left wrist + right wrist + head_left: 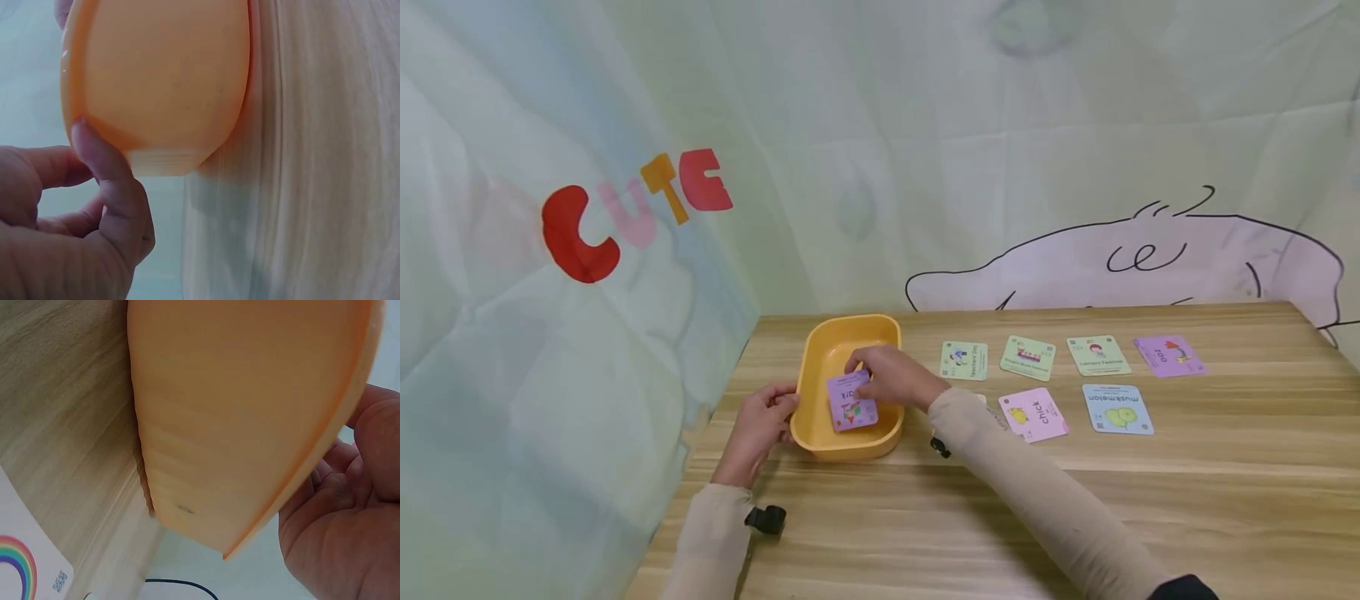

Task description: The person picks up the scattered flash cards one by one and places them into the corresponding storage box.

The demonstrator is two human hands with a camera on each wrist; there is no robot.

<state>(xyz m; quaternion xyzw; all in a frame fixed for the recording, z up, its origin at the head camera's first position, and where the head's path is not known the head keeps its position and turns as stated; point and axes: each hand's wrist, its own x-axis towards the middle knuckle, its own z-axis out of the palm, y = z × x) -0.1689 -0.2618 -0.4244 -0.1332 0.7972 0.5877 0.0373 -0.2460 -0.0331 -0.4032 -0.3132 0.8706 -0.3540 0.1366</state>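
A yellow plastic bin (847,452) stands on the wooden table at the left. My left hand (758,429) pinches its left rim; in the left wrist view the thumb (103,150) lies against the bin wall (162,69). Over the bin's inside, my right hand (895,377) holds a purple card (853,407) with "ark" readable, its first letters covered by fingers. Whether more cards lie beneath it, I cannot tell. In the right wrist view the bin's side (244,412) hides the card and the fingertips of the right hand (350,506).
Right of the bin lie green festival cards (1027,358), a purple zoo card (1169,356), a pink chick card (1033,414) and a blue muskmelon card (1117,408). The right forearm partly covers another card. A rainbow card (37,562) shows in the right wrist view. A printed curtain (850,167) hangs behind.
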